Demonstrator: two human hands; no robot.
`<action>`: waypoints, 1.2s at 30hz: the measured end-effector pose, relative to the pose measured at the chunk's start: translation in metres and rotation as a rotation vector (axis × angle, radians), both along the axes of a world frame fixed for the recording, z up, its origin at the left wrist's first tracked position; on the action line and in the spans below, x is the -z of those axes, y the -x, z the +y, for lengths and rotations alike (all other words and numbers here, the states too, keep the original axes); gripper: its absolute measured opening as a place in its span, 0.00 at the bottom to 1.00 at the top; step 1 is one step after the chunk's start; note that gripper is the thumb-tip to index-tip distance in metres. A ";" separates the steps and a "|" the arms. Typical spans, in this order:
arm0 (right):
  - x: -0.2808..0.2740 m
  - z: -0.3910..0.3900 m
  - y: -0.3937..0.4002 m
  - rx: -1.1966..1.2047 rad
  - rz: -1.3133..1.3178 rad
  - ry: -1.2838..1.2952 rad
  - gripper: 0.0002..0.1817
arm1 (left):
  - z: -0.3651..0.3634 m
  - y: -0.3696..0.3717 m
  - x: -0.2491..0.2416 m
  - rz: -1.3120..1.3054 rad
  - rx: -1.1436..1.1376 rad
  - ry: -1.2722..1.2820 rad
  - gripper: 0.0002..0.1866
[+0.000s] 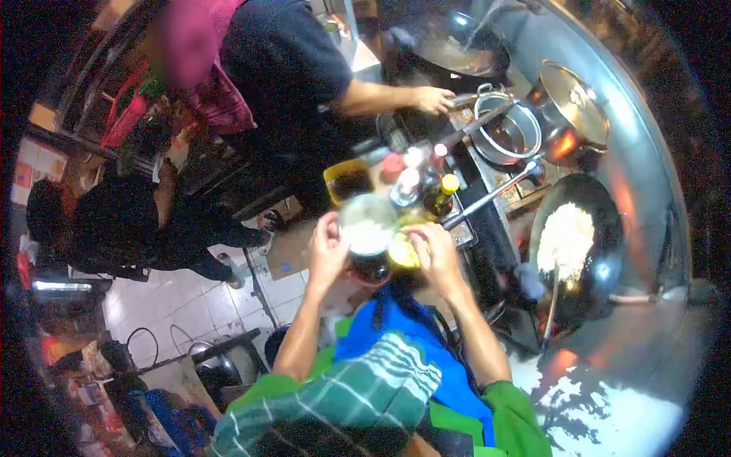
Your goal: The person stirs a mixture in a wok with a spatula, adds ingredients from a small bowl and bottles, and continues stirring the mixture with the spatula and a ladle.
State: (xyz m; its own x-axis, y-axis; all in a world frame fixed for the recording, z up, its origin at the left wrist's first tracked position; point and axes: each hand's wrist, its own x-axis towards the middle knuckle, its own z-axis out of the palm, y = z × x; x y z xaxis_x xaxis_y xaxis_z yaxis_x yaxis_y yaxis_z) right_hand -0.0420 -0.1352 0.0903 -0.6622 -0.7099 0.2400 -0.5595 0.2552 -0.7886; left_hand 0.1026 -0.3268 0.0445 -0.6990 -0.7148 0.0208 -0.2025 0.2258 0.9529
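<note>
My left hand [328, 242] is closed on the left rim of a pale round container [367, 221] with something white inside. To its right, my right hand [432, 247] pinches a small yellow item [403, 250], perhaps a lid; its exact nature is blurred. Just beyond the container stand bottles, one with a yellow cap [450, 183] and one with a white cap [410, 177]. Behind it on the left sits a tub of dark yellow contents [348, 180]. Below the container, a dark bowl with a reddish rim [370, 272] is partly covered.
On the right, a wok [601, 228] holds pale yellow food and a ladle. A metal pot [506, 129] and a large pan [571, 107] stand further back. A co-worker's hand [435, 100] holds a handle near the pot. Another person is at the left.
</note>
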 end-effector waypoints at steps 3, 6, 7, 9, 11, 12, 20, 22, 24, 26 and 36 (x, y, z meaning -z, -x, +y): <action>-0.014 0.008 -0.002 -0.018 0.195 0.144 0.06 | 0.026 0.003 -0.055 0.034 -0.034 0.056 0.21; -0.020 0.020 -0.006 -0.003 0.284 0.080 0.10 | 0.044 0.008 -0.080 -0.062 -0.053 0.128 0.21; -0.025 0.019 -0.007 0.016 0.335 0.158 0.13 | 0.054 0.009 -0.088 -0.019 -0.018 0.206 0.22; -0.033 0.027 -0.015 0.014 0.374 0.087 0.14 | 0.077 0.013 -0.100 -0.029 0.038 0.135 0.22; -0.031 0.039 -0.020 0.016 0.346 0.091 0.12 | 0.089 0.018 -0.097 0.010 0.077 0.148 0.23; -0.033 0.045 -0.021 0.009 0.320 0.092 0.11 | 0.093 0.021 -0.094 0.038 0.083 0.084 0.23; -0.045 0.135 -0.016 0.364 -0.593 0.415 0.09 | 0.131 0.051 -0.110 -0.003 0.273 -0.069 0.22; -0.040 0.162 -0.013 0.425 -0.628 0.471 0.11 | 0.139 0.063 -0.094 0.079 0.326 -0.015 0.22; -0.037 0.186 -0.006 0.502 -0.662 0.509 0.12 | 0.155 0.076 -0.097 0.084 0.349 -0.196 0.22; -0.040 0.213 0.004 0.549 -0.650 0.561 0.12 | 0.160 0.096 -0.074 0.084 0.384 -0.109 0.21; -0.058 0.301 -0.017 1.127 -0.114 0.387 0.10 | 0.187 0.118 -0.057 0.065 0.468 -0.107 0.19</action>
State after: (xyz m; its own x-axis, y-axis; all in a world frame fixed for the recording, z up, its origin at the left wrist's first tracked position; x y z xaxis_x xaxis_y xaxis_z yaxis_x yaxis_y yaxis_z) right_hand -0.0249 0.1656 0.1487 -0.8966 0.3902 0.2092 -0.0952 0.2916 -0.9518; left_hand -0.0157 -0.1395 0.1019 -0.9458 -0.3241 0.0189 -0.0415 0.1786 0.9831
